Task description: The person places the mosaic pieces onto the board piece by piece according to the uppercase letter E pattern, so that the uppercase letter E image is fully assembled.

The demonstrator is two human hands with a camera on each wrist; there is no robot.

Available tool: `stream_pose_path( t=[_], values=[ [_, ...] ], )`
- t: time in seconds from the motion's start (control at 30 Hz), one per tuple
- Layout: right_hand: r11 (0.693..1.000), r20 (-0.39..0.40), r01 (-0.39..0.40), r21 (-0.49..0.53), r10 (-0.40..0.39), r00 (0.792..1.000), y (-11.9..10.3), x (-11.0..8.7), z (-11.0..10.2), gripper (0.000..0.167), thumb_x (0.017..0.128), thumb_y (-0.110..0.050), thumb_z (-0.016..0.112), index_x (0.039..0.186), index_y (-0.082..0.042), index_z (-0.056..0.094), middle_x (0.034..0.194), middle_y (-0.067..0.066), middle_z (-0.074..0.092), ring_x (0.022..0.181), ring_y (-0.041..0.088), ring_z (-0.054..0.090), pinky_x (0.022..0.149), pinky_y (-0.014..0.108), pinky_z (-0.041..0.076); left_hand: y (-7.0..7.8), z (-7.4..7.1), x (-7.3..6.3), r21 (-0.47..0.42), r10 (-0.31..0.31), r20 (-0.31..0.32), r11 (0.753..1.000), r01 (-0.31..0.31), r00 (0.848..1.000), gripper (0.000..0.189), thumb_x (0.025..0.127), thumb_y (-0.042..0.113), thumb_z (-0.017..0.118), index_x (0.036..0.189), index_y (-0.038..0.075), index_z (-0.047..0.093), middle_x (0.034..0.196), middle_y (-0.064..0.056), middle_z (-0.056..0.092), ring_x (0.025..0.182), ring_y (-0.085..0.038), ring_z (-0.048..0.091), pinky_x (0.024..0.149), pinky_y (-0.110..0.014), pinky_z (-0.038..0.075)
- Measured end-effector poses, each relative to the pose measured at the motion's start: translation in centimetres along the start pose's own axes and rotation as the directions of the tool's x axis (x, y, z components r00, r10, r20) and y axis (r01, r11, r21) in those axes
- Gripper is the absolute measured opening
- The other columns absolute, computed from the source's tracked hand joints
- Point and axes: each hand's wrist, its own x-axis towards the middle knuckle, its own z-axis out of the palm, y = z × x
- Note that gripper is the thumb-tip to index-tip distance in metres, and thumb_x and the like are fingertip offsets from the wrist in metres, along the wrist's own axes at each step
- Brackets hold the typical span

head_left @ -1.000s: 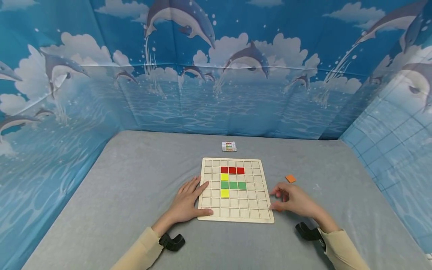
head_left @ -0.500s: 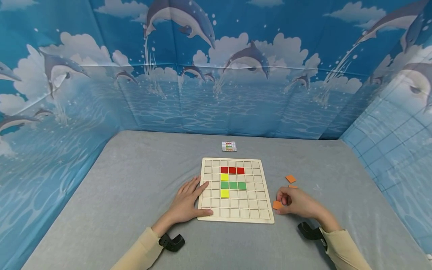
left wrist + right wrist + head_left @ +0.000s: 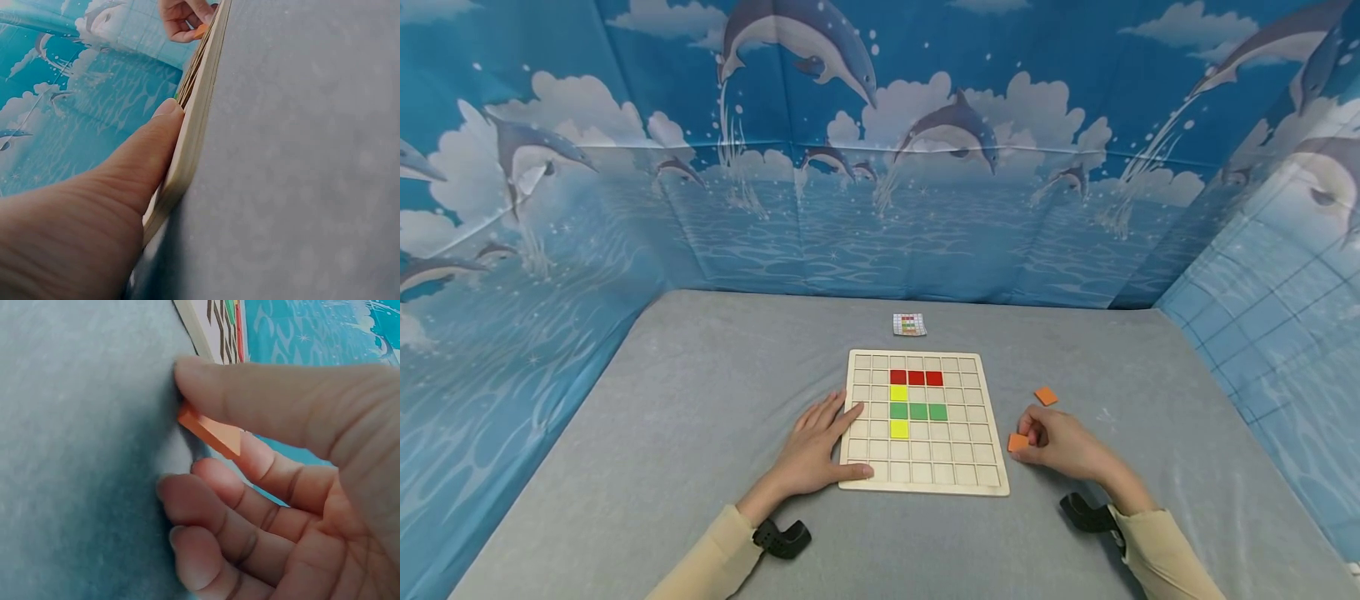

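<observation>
My right hand (image 3: 1062, 442) is just right of the wooden grid board (image 3: 955, 479), pinching a square orange tile (image 3: 1018, 442) between thumb and fingers. In the right wrist view the orange tile (image 3: 212, 431) is tilted under the thumb, its thin edge showing, and the other fingers are curled beneath. My left hand (image 3: 816, 446) rests on the board's left edge with fingers spread and the thumb on the lower left corner. On the board are a row of three red tiles (image 3: 917, 378), a row of three green tiles (image 3: 918, 412) and two yellow tiles (image 3: 898, 429).
Another orange tile (image 3: 1046, 396) lies on the grey cloth beyond the right hand. Behind the board is a small card (image 3: 910, 325) printed with a coloured grid. A blue dolphin curtain (image 3: 880, 233) closes off the back and sides of the table.
The right hand has drawn back slightly from the board's edge and shifted a little away from me, bringing the orange tile along. A second loose orange tile is now hidden by it. Left hand stays still.
</observation>
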Motion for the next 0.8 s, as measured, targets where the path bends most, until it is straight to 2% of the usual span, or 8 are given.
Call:
stream_pose_path(
  t=[0.23,0.43,0.7,0.8],
  values=[
    [1.0,-0.049,0.013,-0.016,-0.014,0.999,0.2,0.1,0.3,0.025,0.081,-0.019,0.077,0.083,-0.012,0.054,0.071,-0.004,0.048,0.058,0.008,0.042,0.052,0.025,0.035,0.1,0.0,0.0,-0.008,-0.005,0.006,1.0,0.005,1.0,0.093,0.079,0.066,0.062,0.151,0.018,0.028,0.157,-0.011,0.013,0.143,-0.026,0.008,0.109,-0.049,0.009],
    [1.0,-0.097,0.015,0.013,-0.013,0.995,0.7,0.4,0.6,0.022,0.082,-0.014,0.076,0.083,-0.012,0.055,0.072,-0.003,0.05,0.058,0.009,0.043,0.053,0.024,0.037,0.0,0.0,0.0,-0.011,-0.002,0.004,1.0,0.002,1.0,0.093,0.079,0.065,0.063,0.151,0.018,0.028,0.157,-0.011,0.013,0.143,-0.026,0.007,0.109,-0.049,0.009],
    [0.999,-0.246,0.0,0.049,0.012,0.969,0.2,1.2,1.1,0.017,0.083,-0.008,0.074,0.088,-0.007,0.058,0.075,0.0,0.053,0.061,0.011,0.048,0.052,0.024,0.041,0.0,0.0,0.0,-0.007,-0.009,0.013,1.0,0.009,1.0,0.094,0.079,0.065,0.063,0.152,0.018,0.027,0.157,-0.01,0.012,0.143,-0.025,0.006,0.11,-0.049,0.009],
    [0.999,-0.268,0.007,0.049,0.006,0.963,-0.5,1.4,1.3,0.016,0.083,-0.007,0.074,0.088,-0.007,0.059,0.074,-0.001,0.055,0.059,0.011,0.051,0.05,0.025,0.042,0.0,0.0,0.0,-0.011,-0.009,0.013,1.0,0.009,1.0,0.093,0.079,0.064,0.063,0.152,0.018,0.027,0.157,-0.01,0.012,0.143,-0.025,0.006,0.11,-0.048,0.008]
  ],
)
